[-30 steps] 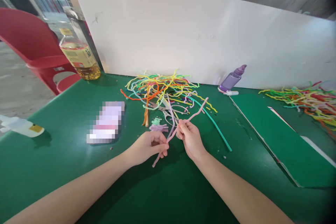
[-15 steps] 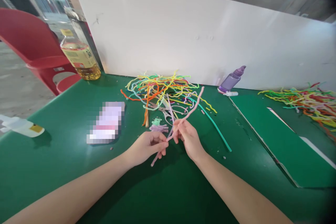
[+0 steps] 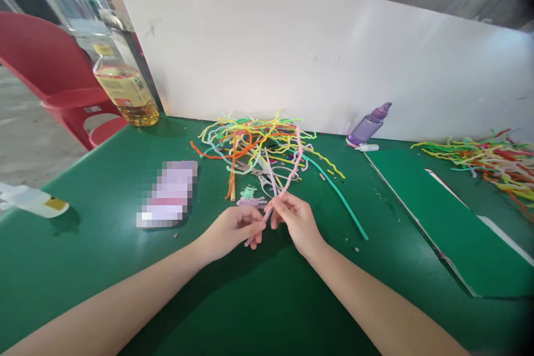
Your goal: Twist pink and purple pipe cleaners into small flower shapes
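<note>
A fuzzy pink stick (image 3: 298,158) rises from between my two hands and bends over the scissors. Its lower part is pinched by my left hand (image 3: 243,228), and a short end pokes out below those fingers. Close beside it, my right hand (image 3: 295,221) pinches the same stick a little higher up. A straight lilac stick (image 3: 271,172) runs down to my fingertips along the pink one. Just beyond my hands lie a small purple bundle (image 3: 251,202), a mint-green piece (image 3: 248,192) and the scissors (image 3: 267,182).
Behind the scissors is a tangled pile of coloured sticks (image 3: 250,136), with a long teal stick (image 3: 342,203) to its right. Around the green table (image 3: 175,300) stand an oil bottle (image 3: 127,92), a purple bottle (image 3: 367,127), a white bottle (image 3: 35,200) and a green board (image 3: 454,228).
The pink stick's upper part has swung left and now stands more upright. Its lower end sticks out less below my left hand. My right hand has moved slightly down and left.
</note>
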